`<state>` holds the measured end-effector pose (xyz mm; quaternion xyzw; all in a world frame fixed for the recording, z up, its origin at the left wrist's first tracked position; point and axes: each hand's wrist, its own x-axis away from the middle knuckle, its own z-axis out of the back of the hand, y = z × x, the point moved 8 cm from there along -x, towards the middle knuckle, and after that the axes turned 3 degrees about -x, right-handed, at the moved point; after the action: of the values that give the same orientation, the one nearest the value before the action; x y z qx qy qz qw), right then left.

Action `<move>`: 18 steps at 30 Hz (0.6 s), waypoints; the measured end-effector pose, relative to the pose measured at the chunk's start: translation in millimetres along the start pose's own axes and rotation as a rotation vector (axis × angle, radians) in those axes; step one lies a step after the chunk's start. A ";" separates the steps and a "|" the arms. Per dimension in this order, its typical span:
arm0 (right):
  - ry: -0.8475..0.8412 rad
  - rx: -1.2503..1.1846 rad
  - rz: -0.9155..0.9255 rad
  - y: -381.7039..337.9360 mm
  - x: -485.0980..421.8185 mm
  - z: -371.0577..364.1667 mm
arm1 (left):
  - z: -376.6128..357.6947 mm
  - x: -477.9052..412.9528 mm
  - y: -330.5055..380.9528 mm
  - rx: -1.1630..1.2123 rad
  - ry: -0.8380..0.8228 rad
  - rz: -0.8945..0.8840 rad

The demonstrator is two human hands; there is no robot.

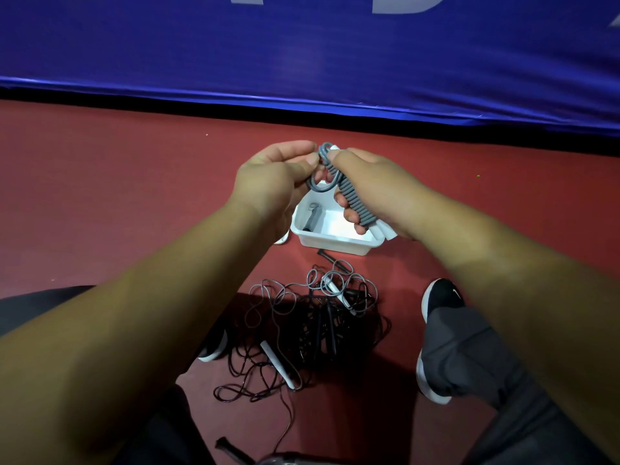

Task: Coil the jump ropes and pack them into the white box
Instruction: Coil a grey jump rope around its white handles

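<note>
Our left forearm (pixel 151 313) and right forearm (pixel 503 280) fill the foreground and meet above the dark red floor (pixel 134 196). Our right hand (pixel 372 193) has its fingers curled round a grey jump rope wound in tight turns about its white handles (pixel 349 196), while our left hand (pixel 271 182) pinches a loose loop of the same grey cord between thumb and fingertips at the top of the bundle. We hold this bundle just over the white rectangular plastic box (pixel 335 245), which sits on the floor below our hands. Inside the box lies a second coiled grey rope (pixel 312 218). Nearer us, between our feet, a tangle of black and grey ropes with white handles (pixel 315 323) sprawls on the floor. Our black shoe with a white sole (pixel 443 297) stands to the right of it. Beyond the box runs a blue padded barrier (pixel 302 62).
</note>
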<state>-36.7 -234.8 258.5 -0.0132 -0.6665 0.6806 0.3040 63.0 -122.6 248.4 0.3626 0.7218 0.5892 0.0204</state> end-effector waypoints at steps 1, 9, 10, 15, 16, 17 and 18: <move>-0.001 -0.007 0.005 0.4 0.4 0.1 | -0.8 -0.2 2.7 -0.043 -0.004 -0.032; 0.075 0.006 0.032 3.7 0.2 6.5 | -14.7 -1.1 12.4 -0.238 -0.064 -0.155; 0.101 0.003 0.035 2.9 -1.0 8.5 | -18.0 -0.6 13.9 -0.236 -0.077 -0.162; 0.145 -0.118 0.054 -3.7 -4.3 13.2 | -15.0 -9.2 14.7 -0.207 -0.010 -0.101; 0.154 -0.116 0.058 -4.9 -3.9 14.0 | -15.0 -10.0 10.3 -0.184 -0.021 -0.053; 0.164 -0.110 0.062 -5.7 -3.1 14.8 | -16.8 -8.9 7.5 -0.177 -0.046 -0.023; 0.172 -0.107 0.065 -6.1 -2.6 15.6 | -18.8 -8.2 6.3 -0.189 -0.070 -0.016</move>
<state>-38.8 -250.4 264.8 -0.1094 -0.6725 0.6500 0.3365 63.6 -142.6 256.4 0.3736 0.6647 0.6415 0.0842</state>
